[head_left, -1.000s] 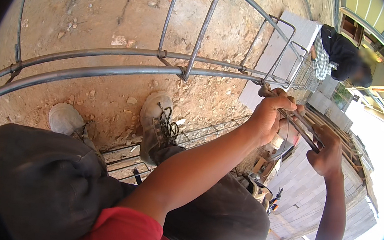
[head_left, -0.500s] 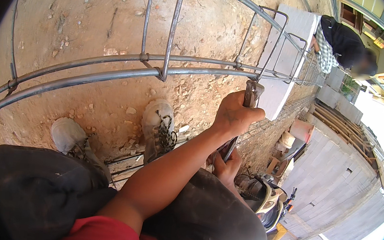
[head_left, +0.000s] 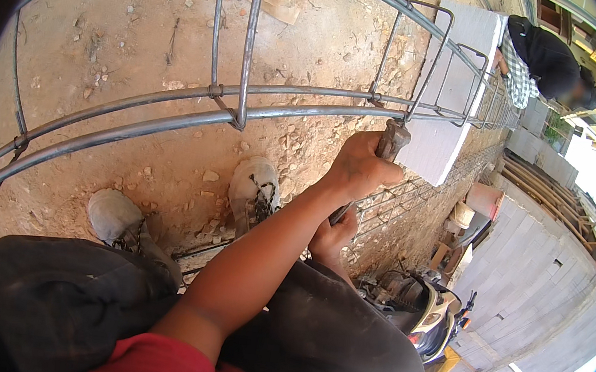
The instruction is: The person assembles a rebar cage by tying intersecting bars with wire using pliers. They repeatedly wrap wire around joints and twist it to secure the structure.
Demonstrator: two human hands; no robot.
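My left hand [head_left: 360,165] is closed around the upper part of a pair of dark metal pincers [head_left: 393,139], just below their head. The jaws are up against the lower long bar of a steel rebar cage [head_left: 307,109], beside the foot of a rectangular stirrup [head_left: 431,65]. Below and partly behind my left forearm, my right hand [head_left: 335,236] grips the pincers' handle end. Tie wire at the jaws is too small to make out.
A pale grey slab [head_left: 444,92] lies under the cage's far part. Beyond it, another person [head_left: 543,63] bends over the bars. Stones dot the dirt ground [head_left: 138,43]. To the right are a motorcycle [head_left: 434,315], a bucket [head_left: 485,200] and a block wall [head_left: 522,285].
My right hand has moved left and up, swinging the pincers' handles, so the tool leans differently. My left hand stays near the same joint. The whole view has shifted slightly.
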